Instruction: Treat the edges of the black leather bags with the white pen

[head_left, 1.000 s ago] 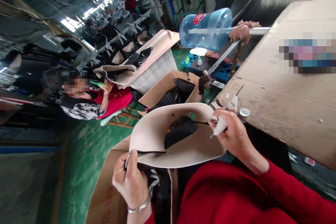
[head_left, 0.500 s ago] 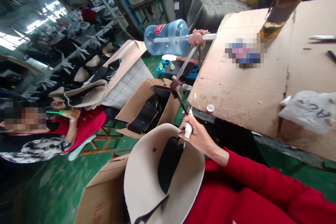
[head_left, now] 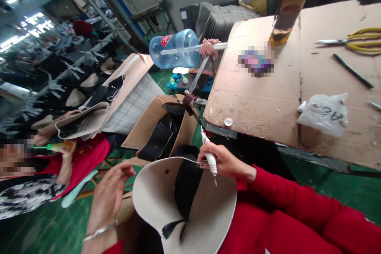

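Curved cream piece (head_left: 157, 198), perhaps leather, dark-centred; right hand (head_left: 228, 162) pinching white tube (head_left: 211, 162), left hand (head_left: 111, 188) spread.

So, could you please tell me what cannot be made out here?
In the head view:
Cream curved piece: lower end, cut off by the bottom edge.
Right hand: part of its grip, hidden by the white applicator.
Object on the table: masked by pixelation.
Yellow scissors: handle ends, cut off by right edge.
Label on the blue bottle: wording too small to read.

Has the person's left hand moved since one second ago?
Yes: the left hand has come off the curved beige piece and moved forward, closer to the cardboard box holding black pieces.
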Demonstrator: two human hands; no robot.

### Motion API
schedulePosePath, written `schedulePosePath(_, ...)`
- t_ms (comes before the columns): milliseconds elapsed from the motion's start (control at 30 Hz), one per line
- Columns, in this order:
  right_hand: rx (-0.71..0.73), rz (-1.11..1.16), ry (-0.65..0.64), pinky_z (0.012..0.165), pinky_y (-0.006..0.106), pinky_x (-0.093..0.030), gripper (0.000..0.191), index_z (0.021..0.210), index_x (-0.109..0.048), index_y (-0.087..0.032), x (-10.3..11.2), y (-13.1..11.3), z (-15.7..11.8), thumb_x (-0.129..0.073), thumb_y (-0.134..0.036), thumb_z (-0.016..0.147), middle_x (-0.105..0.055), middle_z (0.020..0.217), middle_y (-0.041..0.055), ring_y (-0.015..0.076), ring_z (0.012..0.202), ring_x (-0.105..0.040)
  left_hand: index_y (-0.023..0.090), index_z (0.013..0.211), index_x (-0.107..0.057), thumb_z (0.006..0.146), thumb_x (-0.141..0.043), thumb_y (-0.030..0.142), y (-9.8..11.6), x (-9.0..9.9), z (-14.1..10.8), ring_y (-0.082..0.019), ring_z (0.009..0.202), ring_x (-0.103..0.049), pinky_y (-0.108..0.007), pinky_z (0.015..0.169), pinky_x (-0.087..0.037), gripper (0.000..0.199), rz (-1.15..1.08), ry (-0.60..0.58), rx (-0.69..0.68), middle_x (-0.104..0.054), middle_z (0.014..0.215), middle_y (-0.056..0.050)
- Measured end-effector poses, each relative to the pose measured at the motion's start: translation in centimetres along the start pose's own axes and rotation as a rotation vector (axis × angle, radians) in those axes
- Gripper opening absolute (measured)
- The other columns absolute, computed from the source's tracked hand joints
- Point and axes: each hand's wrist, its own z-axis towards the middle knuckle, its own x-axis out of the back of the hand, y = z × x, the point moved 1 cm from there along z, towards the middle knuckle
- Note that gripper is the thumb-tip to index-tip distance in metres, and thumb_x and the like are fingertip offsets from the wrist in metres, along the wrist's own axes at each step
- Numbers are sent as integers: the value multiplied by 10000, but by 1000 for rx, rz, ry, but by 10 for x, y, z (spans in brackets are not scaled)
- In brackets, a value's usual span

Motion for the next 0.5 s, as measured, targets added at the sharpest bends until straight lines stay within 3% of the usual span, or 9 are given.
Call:
schedulePosePath(133, -36, 160, -11, 707, 239, -538, 266, 967, -568, -193, 8, -1, -2, -805, -247, 859, -705, 932, 37, 162, 806, -680, 181, 1074, -795, 775, -815, 476, 4, -56, 58, -279, 1053, -668, -379, 944, -529, 421, 91, -478, 145, -740, 1192, -134)
schedulePosePath(200, -46, 209, -16, 721, 253, -562, 278, 977, -565, -192, 11, -1, -2, -807, -263, 861, -715, 936, 45, 175, 826, -699, 180, 1134, -793, 801, -790, 494, 2, -90, 66, -296, 1115, -659, -381, 982, -510, 458, 161, -707, 145, -733, 1235, -150)
schedulePosePath(300, -27, 140, 17, 721, 245, -557, 256, 975, -585, -186, 13, -3, -1, -802, -271, 867, -722, 927, 44, 168, 812, -699, 186, 1201, -776, 794, -766, 573, 3, -137, 58, -322, 1115, -667, -386, 964, -512, 562, 173, -991, 121, -738, 1239, -149)
schedulePosePath(400, -10, 42, 44, 697, 222, -536, 204, 957, -608, -187, 15, -4, 0, -785, -254, 880, -713, 927, 33, 149, 783, -684, 183, 1235, -759, 839, -680, 639, 9, -163, 40, -345, 1172, -638, -400, 1020, -475, 609, 178, -1072, -12, -720, 1277, -140)
schedulePosePath(500, -1, -1, 93, 685, 219, -522, 177, 963, -611, -194, 17, -2, 1, -767, -224, 884, -706, 929, 26, 145, 772, -670, 192, 1312, -713, 863, -627, 674, 13, -166, 22, -345, 1218, -604, -395, 1057, -440, 664, 188, -1064, -89, -696, 1308, -129)
